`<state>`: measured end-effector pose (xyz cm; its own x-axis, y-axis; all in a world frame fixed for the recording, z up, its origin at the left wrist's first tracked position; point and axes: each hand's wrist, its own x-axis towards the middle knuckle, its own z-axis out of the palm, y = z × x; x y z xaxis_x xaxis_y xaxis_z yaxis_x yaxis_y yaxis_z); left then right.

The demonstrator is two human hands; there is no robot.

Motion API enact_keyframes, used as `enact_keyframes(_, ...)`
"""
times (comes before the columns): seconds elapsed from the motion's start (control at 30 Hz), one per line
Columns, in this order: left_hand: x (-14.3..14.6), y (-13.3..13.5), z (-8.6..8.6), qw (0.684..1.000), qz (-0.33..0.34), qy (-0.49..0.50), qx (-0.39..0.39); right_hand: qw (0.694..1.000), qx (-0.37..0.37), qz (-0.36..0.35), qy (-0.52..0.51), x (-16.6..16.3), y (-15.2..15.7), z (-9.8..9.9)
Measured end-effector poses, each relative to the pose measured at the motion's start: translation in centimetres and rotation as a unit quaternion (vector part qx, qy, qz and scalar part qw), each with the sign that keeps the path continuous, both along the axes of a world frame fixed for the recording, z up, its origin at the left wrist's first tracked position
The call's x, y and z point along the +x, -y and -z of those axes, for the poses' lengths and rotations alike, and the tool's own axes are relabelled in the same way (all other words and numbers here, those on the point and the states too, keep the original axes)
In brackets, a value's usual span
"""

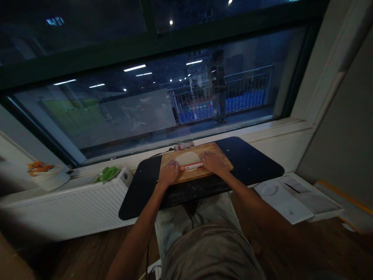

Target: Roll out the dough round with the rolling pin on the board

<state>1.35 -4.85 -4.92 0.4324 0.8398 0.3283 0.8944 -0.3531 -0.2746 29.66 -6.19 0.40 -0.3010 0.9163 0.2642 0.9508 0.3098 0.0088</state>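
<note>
We read the step in hand as rolling out: left hand (pixel 169 173) and right hand (pixel 215 161) each sit at 1 end of a wooden rolling pin with a red-and-white label (pixel 194 166), both grips closed on it. A pale flat dough sheet (pixel 187 157) lies on the brown wooden board (pixel 186 178), at the pin's far side. Next move, we judge, calls for level pressure from both. Under the board: black round-cornered worktop (pixel 250 159), pale specks. Far: dark-framed window (pixel 116 107), 1 person (pixel 219 87) showing in it. Left: white ribbed radiator (pixel 72 212), green leaves (pixel 108 174) on top. Right: open white box (pixel 314 198).
</note>
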Motion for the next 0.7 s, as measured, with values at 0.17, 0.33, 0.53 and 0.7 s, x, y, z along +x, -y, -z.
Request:
enact_keyframes(0.17,0.4,1.8,0.1,0.998,-0.001,0.061,0.004,0.999,0.020,0.031,-0.023,0.0,2.2,1.0)
enact_keyframes(0.33,0.5,1.4,0.4,0.995,0.008,0.094,0.011,0.998,0.022,0.038,-0.035,0.0,2.5,1.3)
enact_keyframes(0.53,0.1,-1.0,0.3,0.999,0.018,0.042,-0.001,0.999,0.002,0.033,-0.014,0.0,-0.1,-0.1)
enact_keyframes(0.7,0.4,-2.3,-0.7,0.999,-0.015,0.044,-0.012,0.999,-0.019,0.034,-0.014,-0.3,-2.9,-0.6)
